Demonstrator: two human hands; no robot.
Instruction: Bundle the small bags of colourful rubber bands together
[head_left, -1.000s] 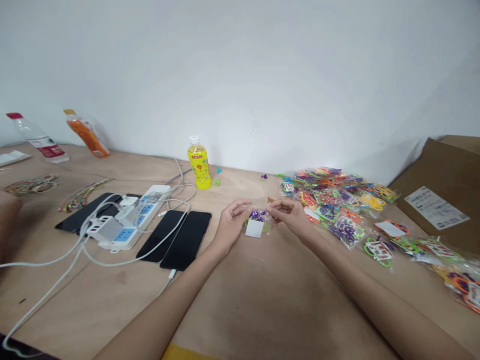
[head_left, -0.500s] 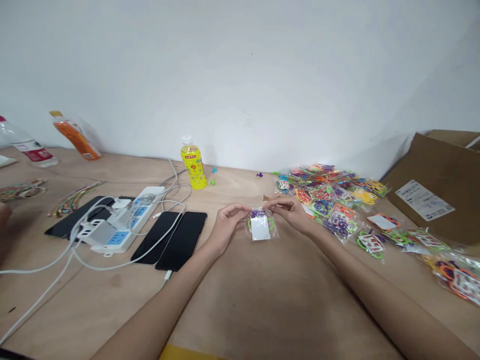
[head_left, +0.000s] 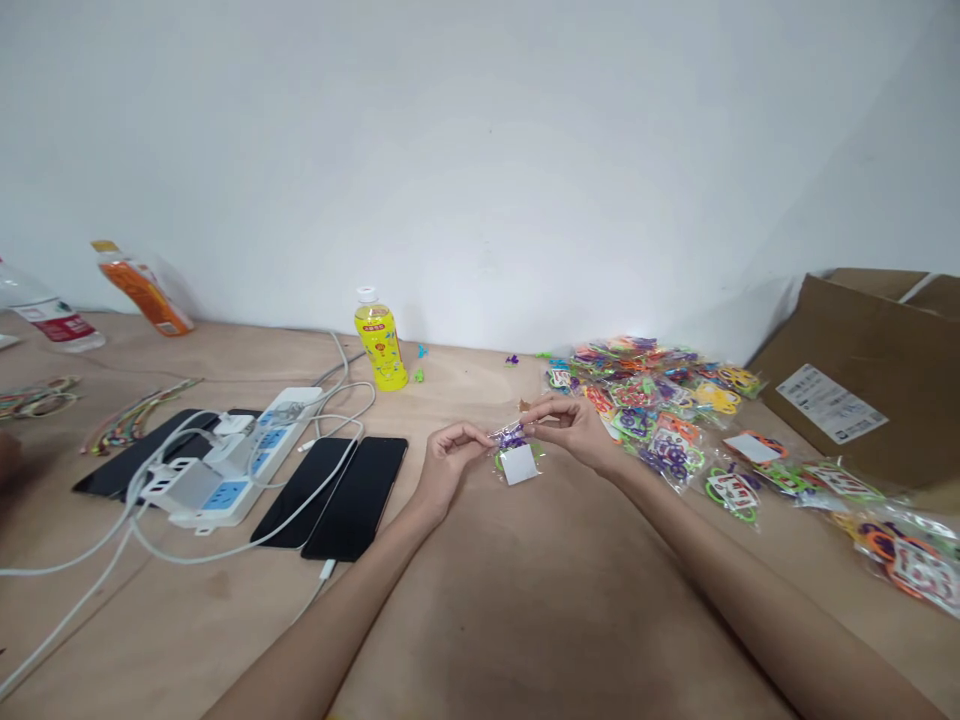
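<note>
Through the head view I have both hands on one small packet [head_left: 519, 466], which sits in front of me between them, over the middle of the tabletop [head_left: 480, 600]. My left hand [head_left: 450, 462] keeps a narrow grip, thumb and fingertips pinching the packet's upper left edge. My right hand [head_left: 566, 428] has its grip just as narrow, pinching the upper right edge. I cannot tell whether the packet's lower end touches the wood. A white card [head_left: 519, 464] covers much of its lower part; purple pieces [head_left: 511, 436] show above the card, between my fingertips, and a bit of green shows at its sides. Beyond my right hand lies a pile of similar packets [head_left: 679, 440], bright and mixed in colour, with more strung out toward the right edge. A cardboard box [head_left: 915, 370] with a white label [head_left: 832, 403] stands behind them. Near the wall [head_left: 480, 180] I make out a loose purple piece [head_left: 511, 359], and a yellow bottle [head_left: 381, 350] with small blue and green pieces just beside it. On my left, two dark phones [head_left: 358, 498] lie side by side, a white cable crossing one of them, near a power strip [head_left: 281, 430] crowded with plugs.
</note>
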